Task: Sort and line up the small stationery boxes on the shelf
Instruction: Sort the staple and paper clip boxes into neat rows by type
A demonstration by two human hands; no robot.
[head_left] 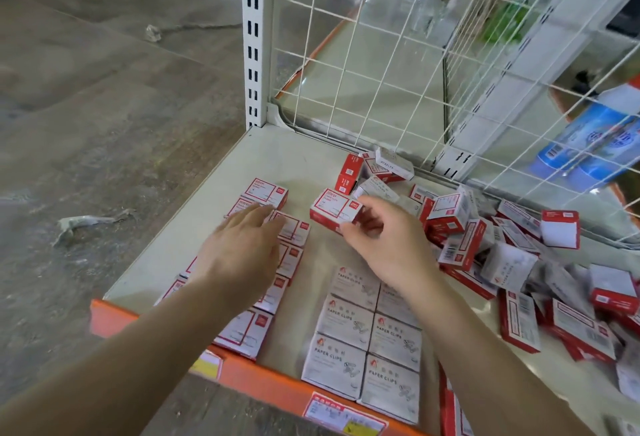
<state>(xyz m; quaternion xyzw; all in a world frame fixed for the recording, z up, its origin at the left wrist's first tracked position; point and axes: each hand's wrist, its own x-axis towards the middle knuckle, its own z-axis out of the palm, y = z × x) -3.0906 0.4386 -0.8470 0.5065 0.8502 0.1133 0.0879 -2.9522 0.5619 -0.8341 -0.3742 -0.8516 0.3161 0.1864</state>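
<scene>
On the white shelf, red-and-white boxes lie flat in two rows at the left. My left hand lies flat on these rows with straight fingers. My right hand pinches one red-and-white box just above the shelf, to the right of the rows. Grey paper-clip boxes lie in two neat columns near the front edge. A loose heap of mixed boxes covers the right side.
A white wire grid closes the back of the shelf, and a slotted white upright stands at its back left corner. An orange price rail runs along the front edge. Blue packages sit behind the grid at right. Floor lies to the left.
</scene>
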